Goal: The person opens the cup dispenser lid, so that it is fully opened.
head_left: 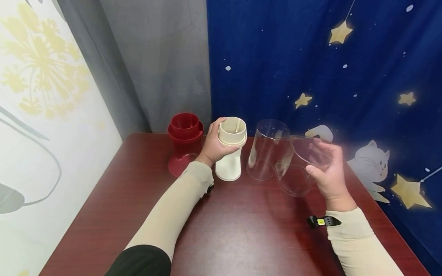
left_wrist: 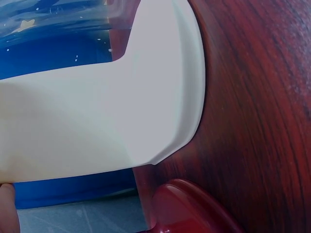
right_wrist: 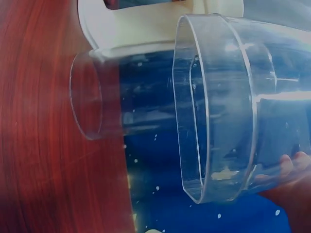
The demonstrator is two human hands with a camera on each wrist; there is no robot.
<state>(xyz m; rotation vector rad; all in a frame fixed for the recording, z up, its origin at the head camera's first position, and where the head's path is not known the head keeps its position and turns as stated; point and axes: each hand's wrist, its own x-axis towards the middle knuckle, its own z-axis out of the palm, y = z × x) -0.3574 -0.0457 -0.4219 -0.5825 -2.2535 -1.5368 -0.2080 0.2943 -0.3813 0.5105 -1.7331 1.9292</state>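
Observation:
My left hand [head_left: 213,147] grips the neck of a cream plastic stand [head_left: 228,168], thumb on the near side and fingers behind. The stand is upright on the table, with a round open collar on top and a wider foot that shows in the left wrist view. My right hand [head_left: 333,174] holds a clear plastic container [head_left: 293,184] by its wide upper part, above the table and slightly tilted. Its lower rim [right_wrist: 194,111] faces the tabletop in the right wrist view. Between the hands stands another clear plastic container [head_left: 260,157], upright beside the cream stand.
Left of the cream stand is a similar red plastic stand [head_left: 185,134], partly behind my left wrist. The dark red wooden table [head_left: 221,230] meets a grey and blue curtain [head_left: 262,76] at its back edge. A patterned white surface [head_left: 51,134] rises at the left.

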